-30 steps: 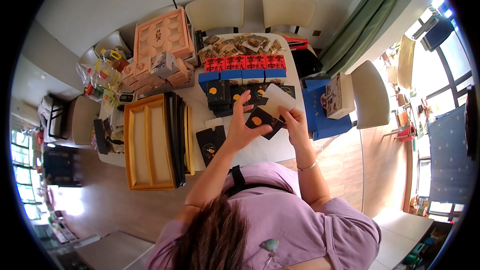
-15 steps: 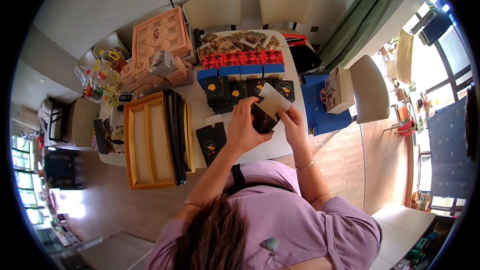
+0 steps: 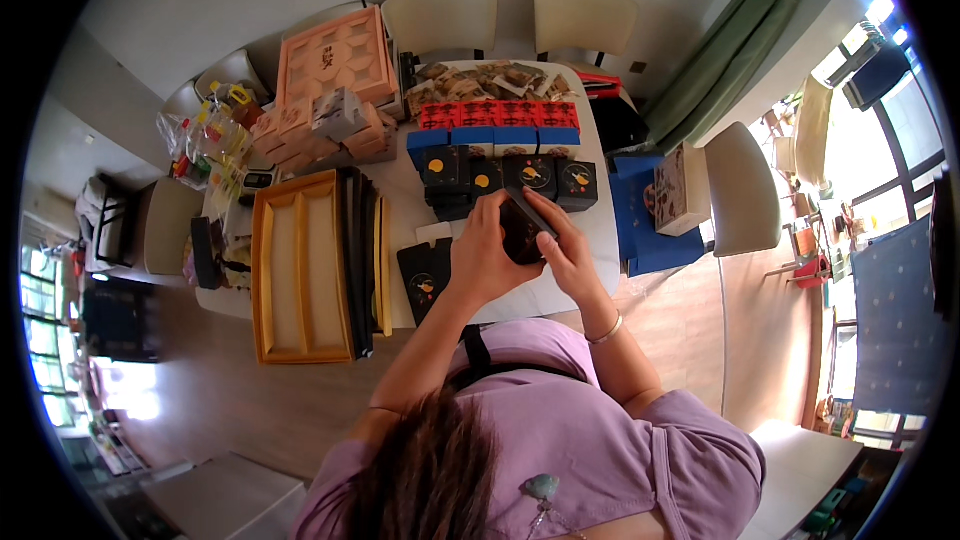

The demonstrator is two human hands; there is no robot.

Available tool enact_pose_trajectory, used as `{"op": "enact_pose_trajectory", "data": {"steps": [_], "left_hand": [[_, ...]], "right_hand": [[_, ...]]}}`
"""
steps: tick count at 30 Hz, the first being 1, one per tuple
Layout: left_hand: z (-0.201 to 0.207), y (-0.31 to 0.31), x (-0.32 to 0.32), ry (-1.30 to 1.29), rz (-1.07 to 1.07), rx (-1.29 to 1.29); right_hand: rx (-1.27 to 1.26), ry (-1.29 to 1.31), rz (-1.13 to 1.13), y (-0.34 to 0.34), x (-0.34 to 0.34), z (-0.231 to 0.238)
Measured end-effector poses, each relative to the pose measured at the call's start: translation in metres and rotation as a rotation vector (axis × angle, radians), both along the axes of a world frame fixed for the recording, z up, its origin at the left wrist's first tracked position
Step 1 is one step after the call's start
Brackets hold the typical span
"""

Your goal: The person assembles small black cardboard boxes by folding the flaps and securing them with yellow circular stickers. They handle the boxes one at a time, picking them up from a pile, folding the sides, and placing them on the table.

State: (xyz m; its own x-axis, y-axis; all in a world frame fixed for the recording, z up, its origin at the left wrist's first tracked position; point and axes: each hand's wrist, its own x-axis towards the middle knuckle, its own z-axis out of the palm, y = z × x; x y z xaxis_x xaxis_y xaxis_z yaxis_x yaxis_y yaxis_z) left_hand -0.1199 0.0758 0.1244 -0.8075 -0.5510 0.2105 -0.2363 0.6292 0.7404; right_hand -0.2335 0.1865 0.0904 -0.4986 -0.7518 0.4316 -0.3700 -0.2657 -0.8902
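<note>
A small black carton (image 3: 521, 232) is between my two hands above the near side of the table. My left hand (image 3: 484, 258) wraps around its left side, with the fingers at its upper edge. From the right, my right hand (image 3: 572, 248) grips it, fingers along the dark top flap, which lies folded down. Just beyond my hands stand several black boxes (image 3: 535, 176) with small coloured pictures on them, some stacked. A flat, unfolded black carton (image 3: 423, 276) lies on the table to the left of my left hand.
Behind the black boxes are rows of blue boxes (image 3: 514, 140) and red boxes (image 3: 499, 114), then wrapped packets (image 3: 490, 80). Gold-framed trays (image 3: 300, 270) stand at the left, near pink boxes (image 3: 335, 55) and bottles (image 3: 225, 135). A chair (image 3: 741, 190) stands at the right.
The carton's flap, raised with its pale inner side showing before, is now folded down. My right hand has moved left and closed around the carton beside my left hand.
</note>
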Motion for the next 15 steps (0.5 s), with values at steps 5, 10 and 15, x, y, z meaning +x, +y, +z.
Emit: {"op": "enact_pose_trajectory", "data": {"steps": [5, 10, 15], "left_hand": [[-0.002, 0.0, 0.004, -0.006, 0.063, -0.058], [-0.004, 0.001, 0.004, -0.011, 0.064, -0.185], [-0.009, 0.006, 0.002, 0.025, 0.061, -0.258]], "right_hand": [[0.02, -0.119, 0.004, -0.002, 0.004, -0.008], [-0.028, -0.477, -0.053, -0.002, 0.008, -0.011], [-0.12, -0.723, -0.135, 0.004, 0.003, -0.02]]}}
